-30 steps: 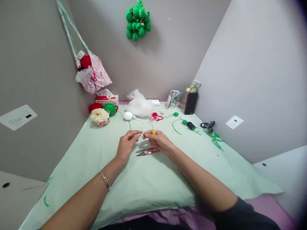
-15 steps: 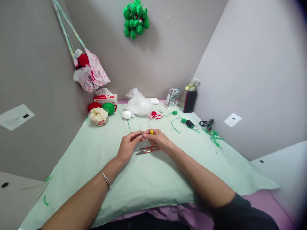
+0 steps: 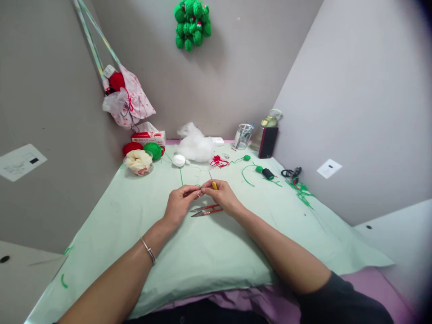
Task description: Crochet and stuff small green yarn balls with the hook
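Both hands meet fingertip to fingertip over the middle of the table. My left hand (image 3: 180,201) is closed, pinching green yarn (image 3: 198,186); a strand of it runs away from the fingers toward the back. In my right hand (image 3: 222,195) is a crochet hook (image 3: 214,185) with a yellow grip, its thin shaft pointing up and away. The right fingertips also touch the yarn at the left fingers. Just below the hands lie thread snips (image 3: 205,210) with red-orange handles, partly under the right hand. The small stitches between the fingertips are mostly hidden.
Behind the hands are a white yarn ball (image 3: 178,160), fluffy stuffing (image 3: 195,144) and tangled red yarn (image 3: 219,161). A tub (image 3: 139,163) and green yarn ball (image 3: 153,151) stand left. Rightward are a phone (image 3: 268,142), black thread spool (image 3: 267,174) and green scraps (image 3: 302,193).
The hands keep nearly the same pose, with slight finger movement. The hook's yellow grip is tilted a little differently. The whole view has shifted slightly.
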The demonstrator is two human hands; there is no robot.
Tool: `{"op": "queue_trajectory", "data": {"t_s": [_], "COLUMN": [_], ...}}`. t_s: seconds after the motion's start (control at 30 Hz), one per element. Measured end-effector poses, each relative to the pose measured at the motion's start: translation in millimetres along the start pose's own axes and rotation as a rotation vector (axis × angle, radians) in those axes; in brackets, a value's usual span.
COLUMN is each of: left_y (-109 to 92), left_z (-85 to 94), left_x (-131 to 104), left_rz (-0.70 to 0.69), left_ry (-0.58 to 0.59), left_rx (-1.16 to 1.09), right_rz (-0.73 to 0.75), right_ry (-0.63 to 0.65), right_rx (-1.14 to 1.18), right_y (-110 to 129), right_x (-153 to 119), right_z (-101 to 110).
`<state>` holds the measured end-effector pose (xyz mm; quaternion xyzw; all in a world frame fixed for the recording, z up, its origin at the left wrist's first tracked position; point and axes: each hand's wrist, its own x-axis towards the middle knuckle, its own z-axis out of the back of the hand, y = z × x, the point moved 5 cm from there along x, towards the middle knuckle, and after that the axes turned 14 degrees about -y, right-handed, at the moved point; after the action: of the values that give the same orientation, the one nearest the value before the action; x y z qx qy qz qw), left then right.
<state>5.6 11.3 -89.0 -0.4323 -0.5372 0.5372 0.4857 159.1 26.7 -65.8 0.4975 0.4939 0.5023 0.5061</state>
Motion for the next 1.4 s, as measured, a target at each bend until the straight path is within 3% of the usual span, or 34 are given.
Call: {"op": "queue_trajectory", "data": {"t_s": [0.4,0.63,0.83,1.0,1.4], "left_y": [-7.0,-15.5,-20.2,-15.4,-19.3], "left_z": [-1.9,0.6,6.5,2.2,4.2], "left_x": [-5.5,-2.3,-2.3,-5.2,-5.9], "left_rz": [-0.057,-0.052,-0.017,0.078,0.160], "left_ry": [-0.008,-0.058,-0.121,-0.081,-0.108], "left_rx": [0.040,-0.048,-0.171,-0.238,-0.367], "right_rz": [0.100,0.025,0.010,-0.007,0.207], "right_ry": [0.044,0.054,-0.061,-0.026,-0.086], "right_rx": [-0.119,0.006,0.146,0.189,0.193], "right_y": [6.2,9.4,18.0,25.2,46.0], "right_x": [-2.8,-4.8,4.7,8.3,-12.6], "right_z": [2.5,2.4,22.7,34.3,29.9]}}
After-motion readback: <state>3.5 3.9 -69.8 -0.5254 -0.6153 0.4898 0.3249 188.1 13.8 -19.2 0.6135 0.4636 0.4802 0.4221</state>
